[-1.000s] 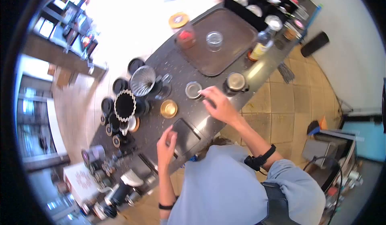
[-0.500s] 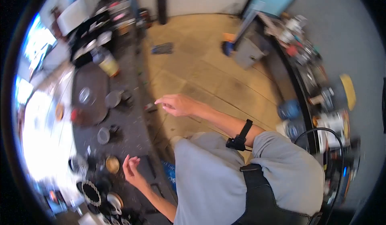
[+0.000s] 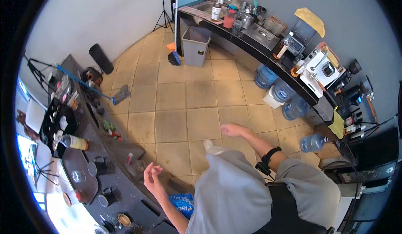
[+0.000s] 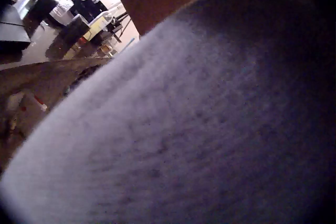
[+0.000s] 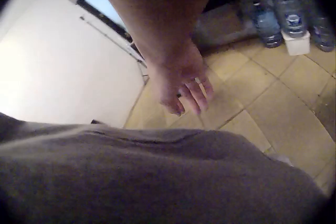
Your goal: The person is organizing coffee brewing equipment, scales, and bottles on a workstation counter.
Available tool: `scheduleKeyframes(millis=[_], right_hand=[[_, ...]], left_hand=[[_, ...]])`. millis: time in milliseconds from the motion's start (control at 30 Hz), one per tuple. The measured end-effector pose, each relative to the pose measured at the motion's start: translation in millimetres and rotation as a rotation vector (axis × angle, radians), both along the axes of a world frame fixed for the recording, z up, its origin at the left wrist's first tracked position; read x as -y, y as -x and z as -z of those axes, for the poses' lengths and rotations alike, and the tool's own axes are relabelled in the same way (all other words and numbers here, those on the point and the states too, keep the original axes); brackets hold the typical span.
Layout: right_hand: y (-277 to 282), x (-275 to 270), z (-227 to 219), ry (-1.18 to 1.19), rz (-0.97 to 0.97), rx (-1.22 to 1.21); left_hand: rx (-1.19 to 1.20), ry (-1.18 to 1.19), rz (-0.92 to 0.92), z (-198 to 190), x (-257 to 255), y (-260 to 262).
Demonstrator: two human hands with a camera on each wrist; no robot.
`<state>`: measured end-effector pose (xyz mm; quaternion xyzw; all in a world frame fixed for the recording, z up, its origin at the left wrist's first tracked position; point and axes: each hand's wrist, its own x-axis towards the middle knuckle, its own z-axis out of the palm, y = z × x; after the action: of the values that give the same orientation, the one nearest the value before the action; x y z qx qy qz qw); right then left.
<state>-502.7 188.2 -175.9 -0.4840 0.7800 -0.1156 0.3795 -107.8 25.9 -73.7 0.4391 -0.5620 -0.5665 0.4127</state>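
The left hand (image 3: 154, 178) is raised beside the dark counter's edge, fingers loosely bent and holding nothing. Over the tiled floor hangs the right hand (image 3: 233, 129), its fingers relaxed and nothing in them. In the right wrist view the same right hand (image 5: 186, 85) dangles with fingers loosely spread, above the floor tiles. Grey cloth (image 4: 173, 119) fills most of the left wrist view, where no hand shows. Nearest the left hand on the counter are a dark cup (image 3: 106, 198) and a gold bowl (image 3: 124, 219).
A brown tray (image 3: 86, 173) and a bottle (image 3: 74, 142) are on the left counter. Across the floor stand a grey bin (image 3: 195, 47), a blue broom (image 3: 174, 58) and several water jugs (image 3: 295, 108) under a second counter (image 3: 234, 37). A mop head (image 3: 121, 95) lies at the left.
The view has swung right, from the left counter to the floor and the far counter. Both hands have moved away from the cups on the counter, the right one out over the floor.
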Motion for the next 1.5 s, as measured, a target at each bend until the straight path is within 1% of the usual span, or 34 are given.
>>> scheduleKeyframes(millis=[33,100,133,167,233,267,300,333,367,400,433,467,500,533,567,633,667,733,767,800,833,867,933,967,1033,1067,1133,1167,1233,1300,1367,1433,1500], right_hand=[[8.3,-15.5,6.1,-0.071,0.015,0.046],[55.0,-66.4,134.7,-0.116,-0.010,0.139],[78.8,-111.6,228.5,0.145,-0.179,-0.006],[101.6,-153.8,314.2,0.411,-0.316,-0.216],[67.6,-167.0,222.5,0.563,-0.052,-0.303],[74.6,-174.5,202.8,0.570,-0.024,-0.310],[76.7,-185.1,189.2,0.088,0.249,0.015],[77.0,-202.0,195.8,-0.391,0.513,0.371],[81.9,-216.5,202.2,-0.386,0.565,0.399],[86.6,-241.5,242.9,-0.376,0.657,0.470],[79.2,-251.4,244.9,-0.367,0.742,0.542],[75.1,-260.4,244.1,-0.358,0.777,0.557],[77.8,-251.1,204.6,-0.279,0.874,0.523],[80.4,-241.3,172.8,-0.202,0.967,0.494],[82.5,-241.9,174.6,-0.195,0.995,0.508],[86.6,-241.3,173.4,-0.052,1.106,0.456],[90.1,-240.4,173.4,-0.047,1.123,0.462],[97.0,-234.4,172.2,-0.037,1.159,0.473],[100.8,-229.7,166.9,-0.034,1.167,0.478],[104.0,-225.0,158.3,-0.030,1.160,0.454],[108.1,-220.7,153.1,-0.028,1.154,0.429],[112.1,-216.2,151.9,-0.033,1.161,0.429],[121.3,-209.9,151.5,0.052,1.141,0.366],[132.5,-207.5,153.4,0.045,1.145,0.360],[149.6,-199.1,156.5,0.144,1.005,0.250],[155.4,-196.1,156.6,0.130,1.009,0.254],[190.8,-176.5,129.9,0.220,1.053,0.148],[209.9,-167.3,116.9,0.215,1.063,0.136],[250.0,-148.3,84.6,0.209,1.056,0.024],[287.2,-128.3,44.2,0.314,1.076,-0.155],[327.4,-115.0,26.0,0.287,1.291,-0.165],[353.8,-95.9,-31.4,0.440,1.374,-0.277],[386.9,-95.6,-46.7,0.565,1.375,-0.432]], left_hand=[[0.017,0.010,0.033,-2.4,4.1,11.8],[0.032,0.023,0.070,-7.3,13.0,41.2],[0.041,0.018,0.093,-8.9,18.1,55.9],[0.044,0.033,0.110,-9.4,23.1,73.9],[0.036,0.044,0.178,-8.8,33.9,115.1],[0.084,0.074,0.215,-10.1,38.4,137.3],[0.088,0.085,0.258,-8.4,44.4,159.2],[0.077,0.079,0.307,-4.0,50.6,181.4],[0.072,0.065,0.357,-0.1,54.4,203.7],[0.091,0.052,0.398,12.5,61.9,222.6],[0.113,0.046,0.443,25.7,67.6,237.4],[0.119,0.070,0.526,40.7,73.0,258.1],[0.113,0.100,0.602,60.2,78.4,281.7],[0.097,0.028,0.648,85.0,82.2,296.5],[0.106,0.032,0.679,108.5,89.7,307.0],[0.298,-0.004,0.912,154.4,104.8,319.2],[0.302,0.000,0.929,175.6,108.2,320.7],[0.364,-0.170,0.964,212.0,118.0,311.5],[0.369,-0.167,0.971,227.2,125.6,303.8],[0.447,-0.225,0.973,241.5,134.4,294.9],[0.524,-0.284,0.973,254.0,142.6,286.7],[0.526,-0.288,0.981,265.6,150.4,278.2],[0.671,-0.375,0.999,279.7,165.3,270.3],[0.667,-0.382,1.004,285.8,174.6,273.7],[0.357,-0.757,0.980,289.9,193.5,278.8],[0.363,-0.771,0.981,295.6,200.6,284.1],[0.604,-0.390,1.070,308.5,217.6,322.6],[0.596,-0.392,1.084,309.2,227.5,347.2],[0.473,-0.556,1.079,308.5,241.4,402.7],[0.587,-0.260,1.146,305.8,248.2,469.1],[0.425,0.338,1.364,292.1,253.8,541.5],[0.477,0.356,1.401,243.2,238.5,621.4],[0.413,0.370,1.428,230.2,223.3,697.8]])
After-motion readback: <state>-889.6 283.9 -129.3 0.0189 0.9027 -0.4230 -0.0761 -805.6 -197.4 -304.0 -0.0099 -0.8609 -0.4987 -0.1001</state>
